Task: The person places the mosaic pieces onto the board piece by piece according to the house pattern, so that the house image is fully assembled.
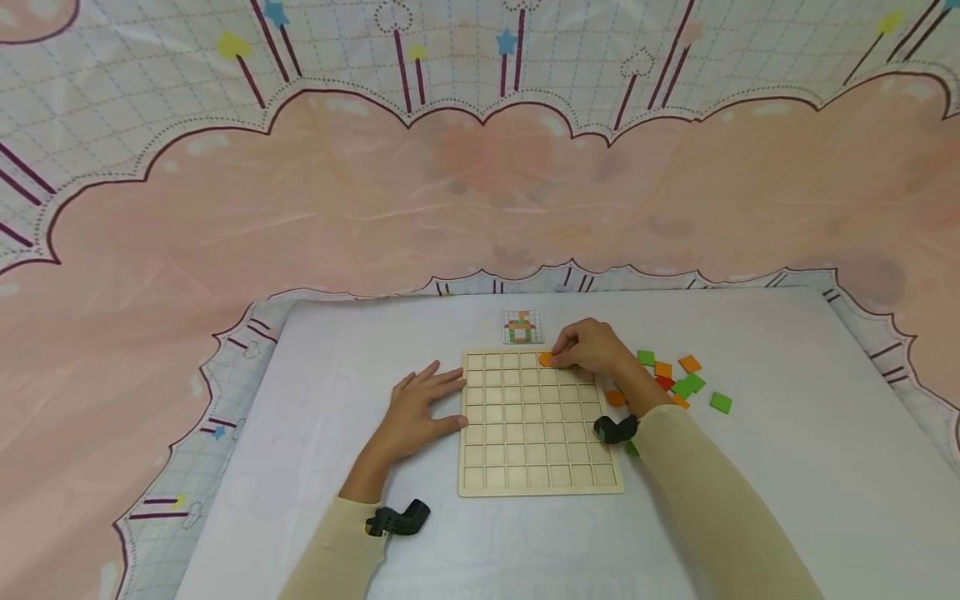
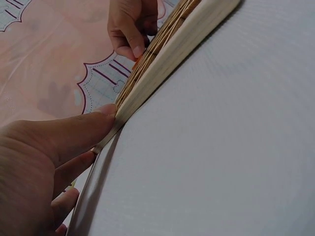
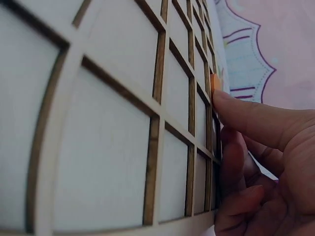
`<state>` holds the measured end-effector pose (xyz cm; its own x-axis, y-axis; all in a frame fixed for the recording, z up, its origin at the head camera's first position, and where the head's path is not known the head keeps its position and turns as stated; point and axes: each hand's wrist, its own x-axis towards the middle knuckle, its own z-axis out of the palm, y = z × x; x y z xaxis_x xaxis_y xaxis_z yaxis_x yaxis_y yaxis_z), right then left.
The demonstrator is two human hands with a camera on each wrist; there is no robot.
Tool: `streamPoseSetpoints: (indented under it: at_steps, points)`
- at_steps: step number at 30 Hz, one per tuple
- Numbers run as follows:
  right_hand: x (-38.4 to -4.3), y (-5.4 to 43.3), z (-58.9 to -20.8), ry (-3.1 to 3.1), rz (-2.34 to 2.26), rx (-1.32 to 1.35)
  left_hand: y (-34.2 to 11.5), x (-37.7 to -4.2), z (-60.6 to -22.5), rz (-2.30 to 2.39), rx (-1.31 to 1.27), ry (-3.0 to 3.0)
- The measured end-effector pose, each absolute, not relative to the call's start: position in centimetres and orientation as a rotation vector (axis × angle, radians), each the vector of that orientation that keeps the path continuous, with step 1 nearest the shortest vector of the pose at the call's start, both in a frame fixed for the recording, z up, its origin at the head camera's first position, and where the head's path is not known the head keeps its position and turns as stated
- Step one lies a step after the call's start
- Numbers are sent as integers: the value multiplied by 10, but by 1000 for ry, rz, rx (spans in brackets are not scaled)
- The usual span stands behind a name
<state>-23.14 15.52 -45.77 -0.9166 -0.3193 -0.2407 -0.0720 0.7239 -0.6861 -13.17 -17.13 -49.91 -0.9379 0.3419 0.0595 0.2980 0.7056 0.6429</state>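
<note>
Orange disc (image 1: 545,359) pinched in the right hand (image 1: 590,346) appears mid-placement; the grid board (image 1: 516,414) beneath seems to call for aligning, then release, left hand (image 1: 418,412) outspread at its edge.

The left hand (image 1: 420,412) is held with fingers (image 1: 444,388) spread and thumb (image 1: 447,424) extended; farther forward, the right hand (image 1: 591,347) is pinched, its lower fingers (image 3: 246,200) apparently curled.

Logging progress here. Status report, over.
Right hand pinches orange piece at far row of grid board. Left hand touches board's left edge. Nothing visibly in the way.
</note>
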Motion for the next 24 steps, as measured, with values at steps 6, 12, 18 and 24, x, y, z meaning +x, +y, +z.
streamPoseSetpoints:
  at_steps: [6,12,18,24]
  points:
    - [-229,168,-453,2590,-1001,-279,-170,-132,-498,1036,539,2841]
    - [-228,191,-443,2566,-974,-279,-171,-132,-500,1019,517,2849]
    - [-224,214,-434,2556,-909,-348,-171,-132,-499,1020,520,2854]
    - [-216,230,-434,2565,-809,-481,-170,-133,-499,1018,521,2856]
